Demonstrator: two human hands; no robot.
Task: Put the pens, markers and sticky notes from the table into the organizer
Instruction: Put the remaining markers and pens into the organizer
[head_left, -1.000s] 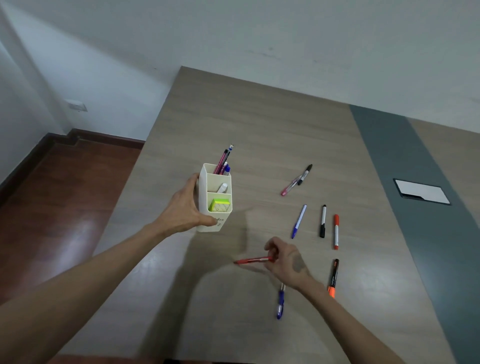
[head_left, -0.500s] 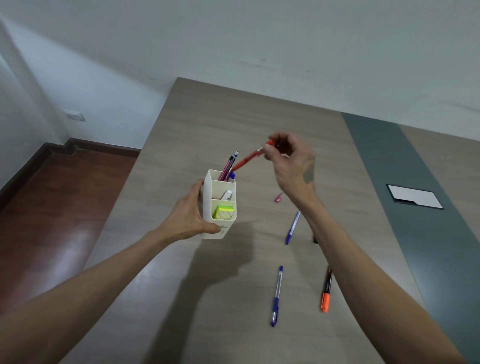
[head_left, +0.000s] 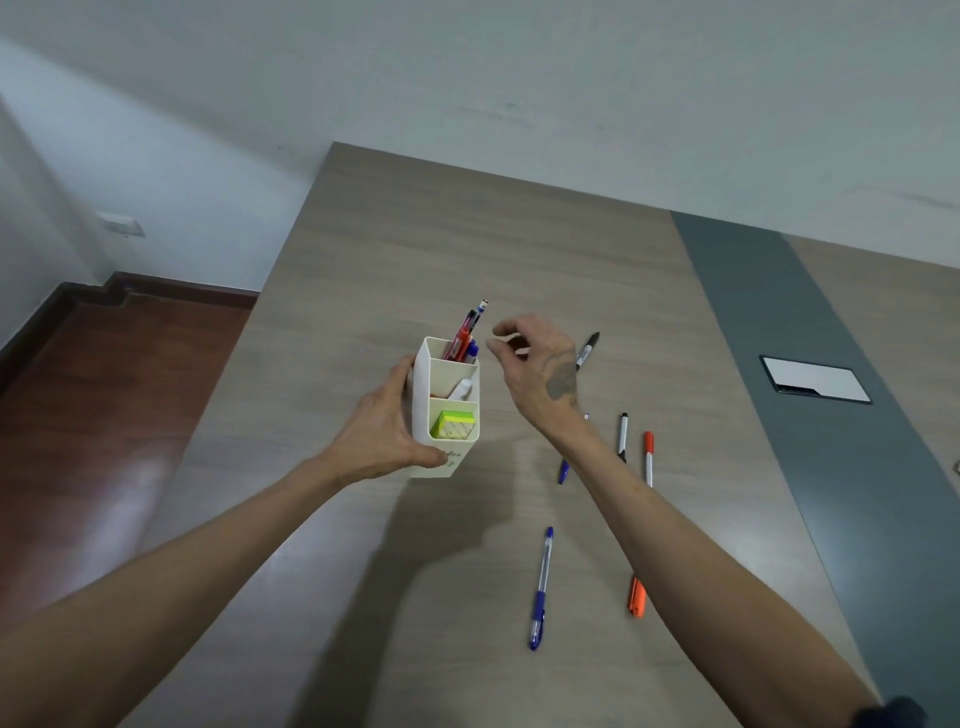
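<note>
Two bare hands work over a wood-grain table (head_left: 363, 270) with a grey strip along its right. The left hand (head_left: 382, 434) is clasped around the side and lower front of a cream organizer (head_left: 422, 387), holding it tilted toward the camera. The right hand (head_left: 535, 371) hovers just right of the organizer's top, fingers loosely curled with thumb and forefinger near each other and nothing between them. The organizer's rear compartment holds a red pen (head_left: 460, 340) among other upright pens; the middle compartment holds a white marker (head_left: 462, 388); the front compartment holds a block of yellow-green sticky notes (head_left: 453, 426). Loose on the table lie a blue pen (head_left: 540, 587) nearest the camera, an orange-capped black marker (head_left: 637, 597) beside it, an orange-and-white marker (head_left: 648, 457), a black-and-white marker (head_left: 622, 436) just left of that, a second blue pen (head_left: 563, 470) partly hidden by the right forearm, and a black marker (head_left: 589, 345) behind the right hand. A white-faced panel (head_left: 815, 387) lies set in the grey strip
</note>
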